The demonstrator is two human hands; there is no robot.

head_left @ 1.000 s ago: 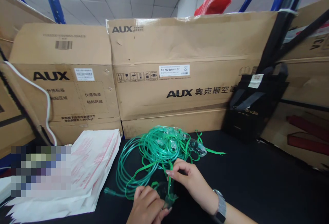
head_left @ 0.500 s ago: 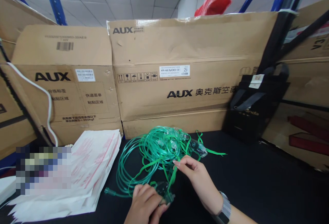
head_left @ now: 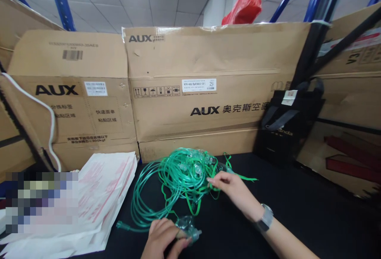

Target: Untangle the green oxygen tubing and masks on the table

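Note:
My left hand [head_left: 166, 238] is closed on a clear green oxygen mask [head_left: 187, 224] near the front of the black table. Thumb and fingers grip the mask's lower edge, by its connector. Beyond it lies a tangled pile of coiled green tubing [head_left: 178, 175], mixed with more clear mask parts [head_left: 198, 167]. A bright green elastic strap [head_left: 195, 210] loops out of the pile's front. My right hand [head_left: 228, 183], with a watch at the wrist, pinches at the pile's right side; what is between its fingertips is too small to tell. One tube end [head_left: 123, 226] points left.
White paper sheets with pink print [head_left: 98, 195] are stacked on the left. Large cardboard boxes [head_left: 160, 112] stand along the back. A black bag [head_left: 285, 132] sits at the back right, and a red plastic bag [head_left: 245, 3] hangs above. A white cable [head_left: 52, 128] runs down the left.
My right hand has moved slightly up and right, away from the mask. The strap that stretched between both hands now hangs in a loose loop. My left hand has shifted slightly lower and left with the mask.

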